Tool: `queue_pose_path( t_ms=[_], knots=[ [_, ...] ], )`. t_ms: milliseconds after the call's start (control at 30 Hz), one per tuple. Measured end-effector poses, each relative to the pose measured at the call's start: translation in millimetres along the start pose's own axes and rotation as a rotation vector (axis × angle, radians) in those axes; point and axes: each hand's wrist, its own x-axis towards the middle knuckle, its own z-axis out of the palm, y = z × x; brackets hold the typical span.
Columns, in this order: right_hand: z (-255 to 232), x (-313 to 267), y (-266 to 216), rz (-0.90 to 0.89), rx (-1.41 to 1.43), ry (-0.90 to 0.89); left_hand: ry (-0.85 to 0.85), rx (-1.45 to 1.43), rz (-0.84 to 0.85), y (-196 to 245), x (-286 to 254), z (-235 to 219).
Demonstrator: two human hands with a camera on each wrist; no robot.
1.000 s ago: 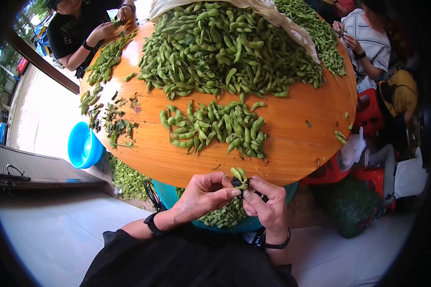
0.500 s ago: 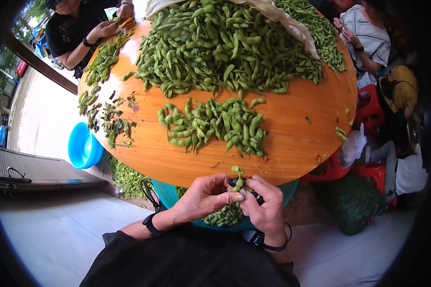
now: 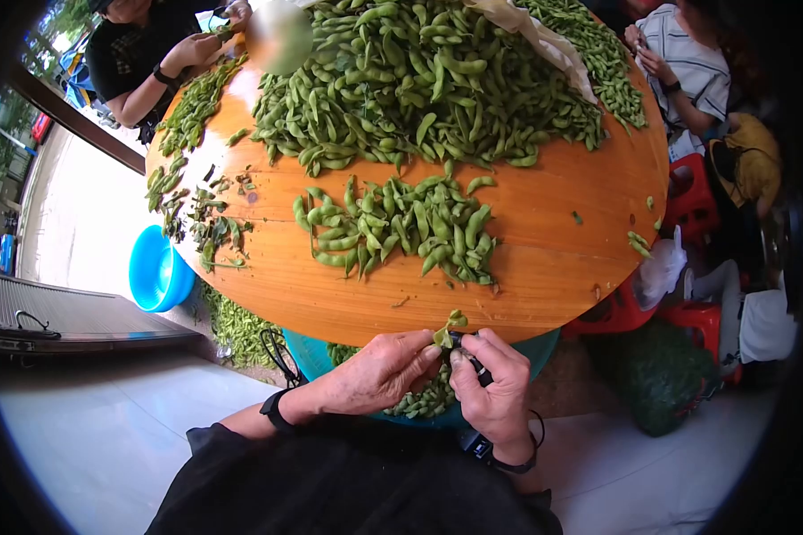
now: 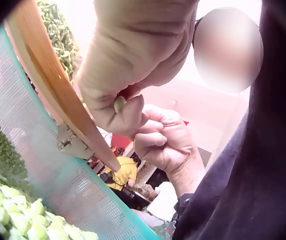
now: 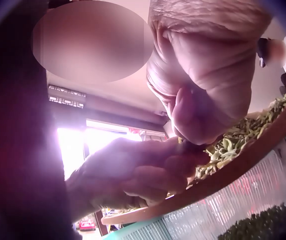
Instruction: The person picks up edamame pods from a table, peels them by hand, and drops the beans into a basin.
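Observation:
A split green edamame pod (image 3: 443,339) is pinched between the thumb and fingers of my left hand (image 3: 384,370), just past the table's front edge. My right hand (image 3: 495,383) meets it from the other side, its curled fingers and thumb gripping the pod's near end. Black coverings (image 3: 483,374) show on the right fingers. In the left wrist view a green bit of the pod (image 4: 119,103) peeks out from the left fingers. Below both hands stands a teal mesh basket (image 3: 308,357) with shelled beans (image 3: 424,399) in it.
On the round wooden table (image 3: 553,267) lie a small pile of pods (image 3: 410,227) and a large heap (image 3: 419,89) behind it. Leaf scraps (image 3: 214,227) lie at the left. A blue basin (image 3: 159,272) and red stools (image 3: 691,201) flank the table. Two people sit across.
The pod has tipped and turned between my fingertips, its top swinging right. My left hand has rolled over slightly, and both hands stay together at the same spot.

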Motion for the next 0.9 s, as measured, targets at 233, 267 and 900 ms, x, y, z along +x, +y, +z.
queue_pose_path(
  t_ms=[233,267,900],
  knots=[
    [18.5,-6.7,-7.3,-0.249,-0.280,0.149,0.045,-0.150,-0.074,-8.1,-1.5,8.7],
    [21.1,-7.4,-7.6,-0.250,-0.279,0.146,0.080,-0.207,-0.081,-9.0,-2.1,10.4],
    [-30.4,-15.4,3.7,-0.146,-0.140,0.037,0.181,0.323,0.212,-19.6,-20.0,5.3]
  ],
)
